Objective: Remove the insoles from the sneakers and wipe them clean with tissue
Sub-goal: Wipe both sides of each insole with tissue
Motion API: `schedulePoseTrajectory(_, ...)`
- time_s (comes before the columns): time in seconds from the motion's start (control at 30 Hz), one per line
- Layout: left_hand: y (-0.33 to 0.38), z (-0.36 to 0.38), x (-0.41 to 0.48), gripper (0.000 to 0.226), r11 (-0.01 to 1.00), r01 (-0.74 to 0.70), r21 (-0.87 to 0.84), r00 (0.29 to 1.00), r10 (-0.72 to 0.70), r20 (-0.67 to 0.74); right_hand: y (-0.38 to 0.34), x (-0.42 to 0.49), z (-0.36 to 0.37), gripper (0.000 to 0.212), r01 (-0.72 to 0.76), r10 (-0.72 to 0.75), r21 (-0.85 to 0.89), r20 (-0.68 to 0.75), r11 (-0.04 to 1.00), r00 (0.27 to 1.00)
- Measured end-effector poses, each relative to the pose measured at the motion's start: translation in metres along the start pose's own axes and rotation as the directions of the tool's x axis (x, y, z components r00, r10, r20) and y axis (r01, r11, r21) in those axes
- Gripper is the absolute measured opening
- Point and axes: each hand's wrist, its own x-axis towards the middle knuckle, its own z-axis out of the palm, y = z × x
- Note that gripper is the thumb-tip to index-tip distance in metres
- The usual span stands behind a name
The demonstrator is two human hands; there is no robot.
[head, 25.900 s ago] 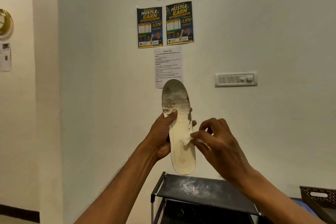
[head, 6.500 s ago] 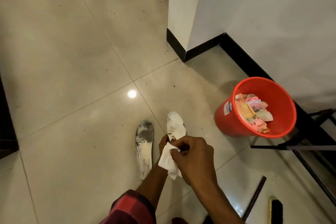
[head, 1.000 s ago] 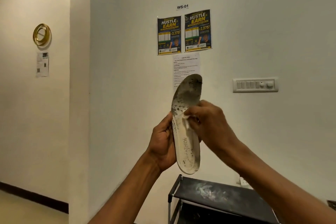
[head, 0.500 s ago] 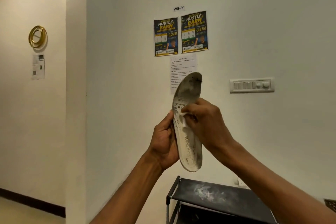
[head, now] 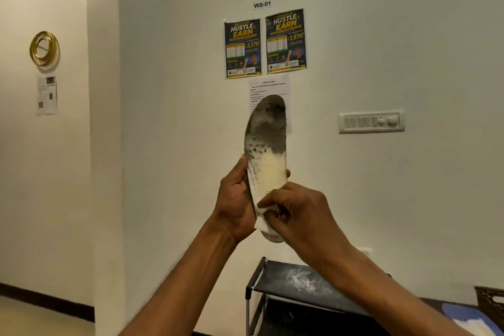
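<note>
Up in front of the wall, one insole (head: pixel 268 150) stood upright, toe end up, its top half grey with dirt and its middle pale. The left hand (head: pixel 236 204) gripped its left edge, thumb on the front and fingers wrapped behind. The right hand (head: pixel 300 215) pinched one white tissue (head: pixel 263 222) against the heel end, and that hand covered most of the heel. The insole's toe blocked the lower part of one printed sheet (head: pixel 268 87) taped to the wall. Above the sheet hung two of a kind, a left poster (head: pixel 242 48) and a right poster (head: pixel 286 41), under one small label (head: pixel 262 4) reading WS-01. One switch panel (head: pixel 371 122) sat off to the right. Far left, one gold ring (head: pixel 44 48) hung over one small paper (head: pixel 47 95). Down below, the right forearm crossed one black shelf (head: pixel 294 281) with a white smudge on top, and one dark basket (head: pixel 491 303) showed at the right edge
</note>
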Motion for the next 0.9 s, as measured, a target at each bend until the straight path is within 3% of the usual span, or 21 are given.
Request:
schedulePoseTrajectory(0.17, -0.001, 0.003, 0.0, 0.066, 1.0, 0.018, -0.014, 1.0, -0.018, -0.002, 0.003, 0.004, 0.001, 0.016, -0.015, 0.011, -0.048, -0.08, 0.999, 0.997)
schedulePoseTrajectory(0.27, 0.005, 0.005, 0.001, 0.066, 1.0, -0.009, 0.006, 1.0, 0.009, 0.011, -0.004, -0.011, 0.007, 0.016, -0.002, 0.002, -0.03, -0.003, 1.0, 1.0)
schedulePoseTrajectory(0.37, 0.005, 0.004, -0.004, 0.07, 1.0, 0.003, 0.028, 1.0, -0.003, 0.027, 0.006, -0.014, -0.003, 0.02, -0.098, 0.1, -0.043, 0.062, 0.994, 0.993)
schedulePoseTrajectory(0.47, 0.001, 0.008, -0.003, 0.068, 1.0, 0.001, 0.016, 1.0, -0.001, 0.029, 0.004, -0.002, -0.003, 0.018, -0.034, 0.032, -0.05, -0.04, 0.998, 0.999)
schedulePoseTrajectory(0.57, 0.004, 0.011, -0.003, 0.072, 1.0, 0.008, 0.026, 0.999, -0.009, 0.05, -0.009, -0.016, 0.007, 0.018, 0.048, -0.048, -0.011, -0.003, 0.999, 0.999)
schedulePoseTrajectory(0.67, 0.007, 0.008, -0.008, 0.073, 0.998, 0.007, 0.057, 0.997, -0.011, 0.074, -0.002, -0.026, -0.003, 0.021, -0.039, 0.04, -0.005, 0.122, 0.999, 0.992)
schedulePoseTrajectory(0.8, 0.003, 0.012, -0.005, 0.071, 1.0, 0.009, 0.018, 0.997, -0.011, 0.074, 0.002, -0.008, -0.009, 0.016, -0.038, 0.038, -0.057, -0.006, 0.998, 0.999)
schedulePoseTrajectory(0.9, 0.007, 0.015, -0.001, 0.071, 1.0, 0.0, 0.015, 0.997, -0.001, 0.082, -0.007, -0.018, -0.001, 0.018, -0.006, 0.008, -0.053, 0.049, 0.999, 0.999)
